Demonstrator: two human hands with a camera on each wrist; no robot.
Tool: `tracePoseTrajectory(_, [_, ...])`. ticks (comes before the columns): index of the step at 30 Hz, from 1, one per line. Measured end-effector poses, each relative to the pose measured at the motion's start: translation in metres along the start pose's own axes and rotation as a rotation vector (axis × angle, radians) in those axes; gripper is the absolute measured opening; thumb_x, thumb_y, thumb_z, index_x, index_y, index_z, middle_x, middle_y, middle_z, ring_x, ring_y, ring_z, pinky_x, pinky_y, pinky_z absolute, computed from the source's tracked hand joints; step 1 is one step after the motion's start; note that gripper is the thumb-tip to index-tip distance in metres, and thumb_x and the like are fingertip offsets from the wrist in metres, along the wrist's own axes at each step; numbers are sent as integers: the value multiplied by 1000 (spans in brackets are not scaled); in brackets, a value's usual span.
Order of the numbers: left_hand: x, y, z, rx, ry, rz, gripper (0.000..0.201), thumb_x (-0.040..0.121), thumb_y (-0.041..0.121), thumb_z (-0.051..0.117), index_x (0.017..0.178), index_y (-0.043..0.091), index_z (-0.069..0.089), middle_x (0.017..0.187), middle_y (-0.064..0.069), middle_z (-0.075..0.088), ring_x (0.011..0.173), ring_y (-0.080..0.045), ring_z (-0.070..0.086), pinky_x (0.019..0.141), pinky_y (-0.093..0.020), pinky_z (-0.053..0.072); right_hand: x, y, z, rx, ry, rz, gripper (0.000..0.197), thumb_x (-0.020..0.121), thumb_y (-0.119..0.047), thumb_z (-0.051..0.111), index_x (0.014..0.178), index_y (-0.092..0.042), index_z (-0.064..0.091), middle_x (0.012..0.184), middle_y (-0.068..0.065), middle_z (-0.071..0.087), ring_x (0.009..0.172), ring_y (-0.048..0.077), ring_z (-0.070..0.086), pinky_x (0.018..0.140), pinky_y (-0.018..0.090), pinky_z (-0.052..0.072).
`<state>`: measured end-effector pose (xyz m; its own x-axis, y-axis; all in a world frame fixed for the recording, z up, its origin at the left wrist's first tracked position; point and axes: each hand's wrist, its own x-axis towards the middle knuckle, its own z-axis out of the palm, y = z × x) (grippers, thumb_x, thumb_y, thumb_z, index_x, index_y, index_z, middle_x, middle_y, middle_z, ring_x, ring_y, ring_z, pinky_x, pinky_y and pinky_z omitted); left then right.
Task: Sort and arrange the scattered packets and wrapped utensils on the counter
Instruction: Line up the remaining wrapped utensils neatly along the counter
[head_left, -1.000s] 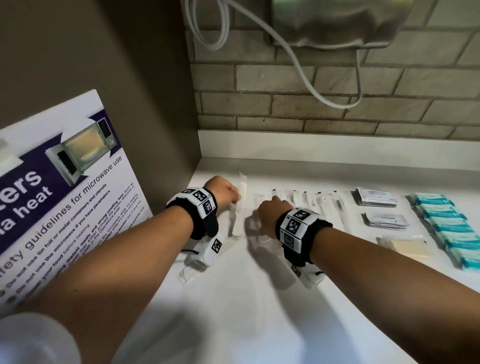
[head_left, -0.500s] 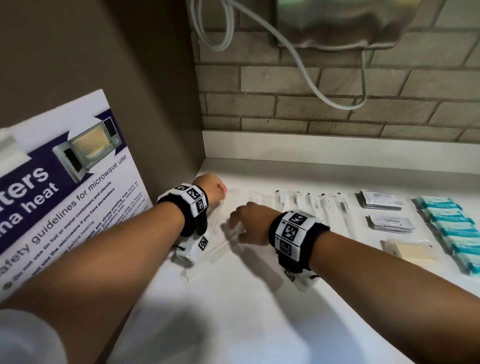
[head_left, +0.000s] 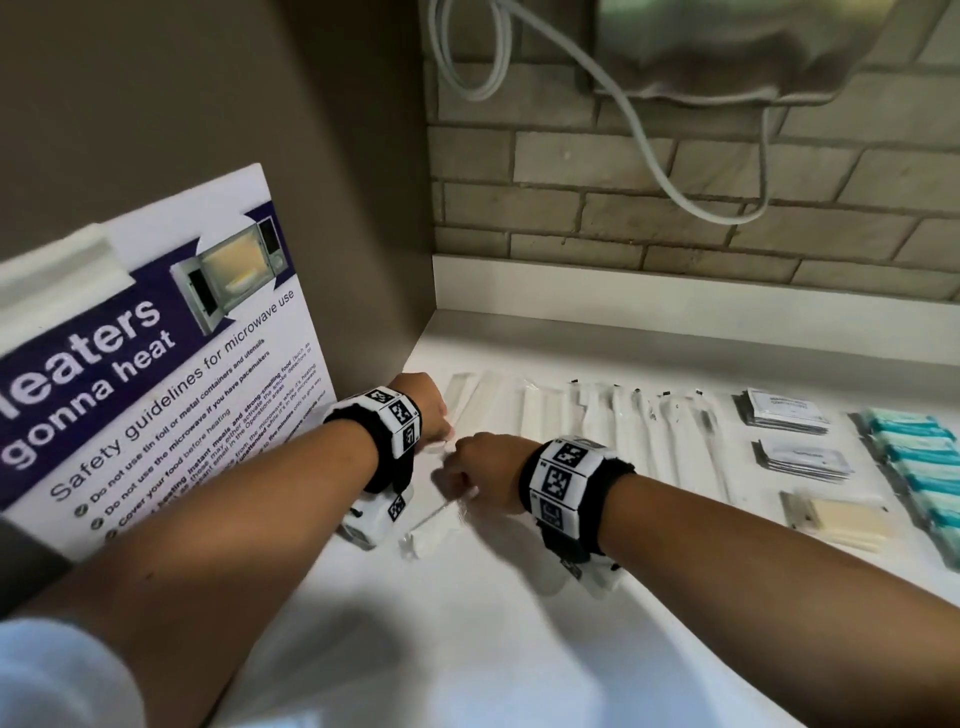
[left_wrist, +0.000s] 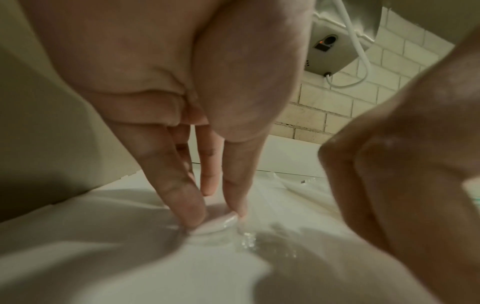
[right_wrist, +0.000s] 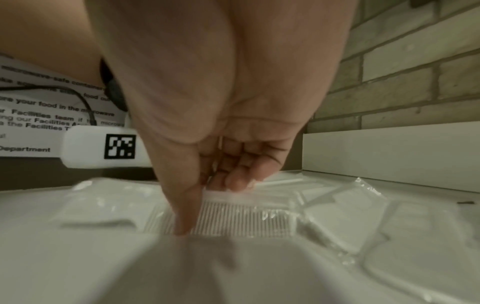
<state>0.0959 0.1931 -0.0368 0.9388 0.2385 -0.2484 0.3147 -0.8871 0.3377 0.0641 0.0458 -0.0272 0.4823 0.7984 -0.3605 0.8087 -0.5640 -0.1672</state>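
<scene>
Clear-wrapped utensil (head_left: 439, 512): lies flat on the white counter (head_left: 467, 649) under both hands, its near end sticking out toward the person from below the right hand; in the right wrist view its ribbed wrapper seam (right_wrist: 221, 216) shows.
Right hand (head_left: 485, 470): fingers bent down onto the wrapper, thumb tip and fingertips (right_wrist: 235, 182) pinching its ribbed end against the counter.
Left hand (head_left: 423, 408): just left of the right hand, nearly touching it; fingers (left_wrist: 182, 197) straight, pointing down, tips pressing a white utensil end (left_wrist: 215, 224) through the plastic. Nothing curled round it.
Utensil row (head_left: 587, 421): more wrapped utensils side by side, starting just beyond the hands and running off to the right, roughly parallel.
White packets (head_left: 784, 413): two small stacks right of the row, one behind the other.
Beige packet (head_left: 839, 519): nearer the person than those stacks.
Teal packets (head_left: 919, 457): a column at the far right edge.
Microwave sign (head_left: 156, 374): leans against the brown wall left of the left hand.
Brick wall (head_left: 675, 218): behind the counter, with a white cable (head_left: 649, 156) looping down.
</scene>
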Motion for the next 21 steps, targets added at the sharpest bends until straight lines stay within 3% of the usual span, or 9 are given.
tracePoseTrajectory(5, [-4,-3,-3,48,-2,19,42,70,32,77,109,19,71,115,1,71,103,-18,66,86,-25,52,-8,19,-27,98,151,47,16,82,-6,61,95,-12,68,102,6,69,96,23,62,85,34,51])
tracePoseTrajectory(8, [-8,0,-1,23,-17,117,50,72,26,78,121,21,66,120,-2,65,106,-21,63,83,-22,47,-7,40,-48,87,294,121,17,79,-4,63,90,-16,68,101,2,68,94,21,62,79,29,49])
tracePoseTrajectory(10, [-10,3,3,43,-45,172,48,74,33,76,120,22,67,116,-7,65,102,-25,63,80,-23,46,-4,54,-56,93,361,179,19,78,-2,62,88,-16,69,102,3,68,94,23,62,76,27,46])
tracePoseTrajectory(15, [-11,7,11,66,11,118,54,75,55,69,115,19,69,118,-2,67,112,-23,60,91,-29,49,5,73,-59,134,376,272,30,81,5,55,97,-12,73,109,6,66,101,26,62,79,23,45])
tracePoseTrajectory(21, [-7,16,13,102,35,84,37,74,41,74,99,13,73,105,-4,71,98,-22,66,86,-30,54,14,78,-49,255,354,314,32,85,2,54,104,-13,74,110,6,70,101,22,65,77,16,40])
